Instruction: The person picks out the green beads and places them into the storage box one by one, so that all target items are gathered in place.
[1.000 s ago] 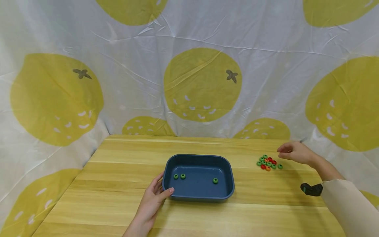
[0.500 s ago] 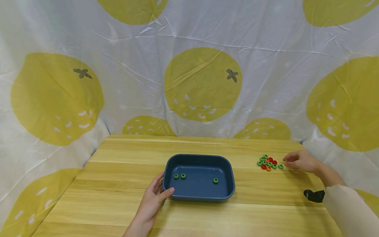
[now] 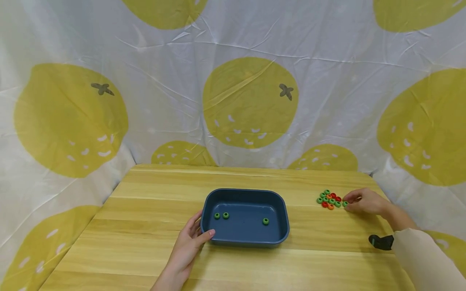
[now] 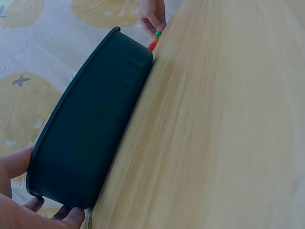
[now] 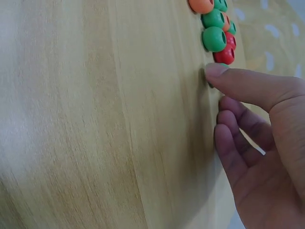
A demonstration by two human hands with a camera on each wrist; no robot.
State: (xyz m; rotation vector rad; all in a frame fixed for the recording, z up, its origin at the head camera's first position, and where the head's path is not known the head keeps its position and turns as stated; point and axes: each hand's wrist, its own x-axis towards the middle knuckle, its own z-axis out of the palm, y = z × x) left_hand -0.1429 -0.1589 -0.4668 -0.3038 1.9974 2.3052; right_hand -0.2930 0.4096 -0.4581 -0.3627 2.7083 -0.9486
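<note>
My left hand (image 3: 187, 242) grips the left end of a dark blue rectangular plastic bin (image 3: 247, 243), thumb over the rim and fingers around the outer wall. Inside the bin lie a green bead (image 3: 265, 221) on the right and two more on the left. At the right, my right hand (image 3: 365, 202) pinches a green bead (image 3: 345, 204) between thumb and index finger, at the right end of a bead cluster. In the right wrist view the thumb (image 5: 238, 81) hides most of that bead, and the other fingers are bent near the table.
The cluster holds several green, red (image 3: 325, 205) and orange beads (image 3: 331, 207) on the wooden table (image 3: 145, 226). A black strap-like piece (image 3: 381, 242) sticks out by the right sleeve (image 3: 424, 252). A lemon-print curtain (image 3: 327, 101) hangs behind the table.
My right hand has come down to the table and then moved left to the outermost green bead, its fingers closing around it. The left hand and bin have stayed in place.
</note>
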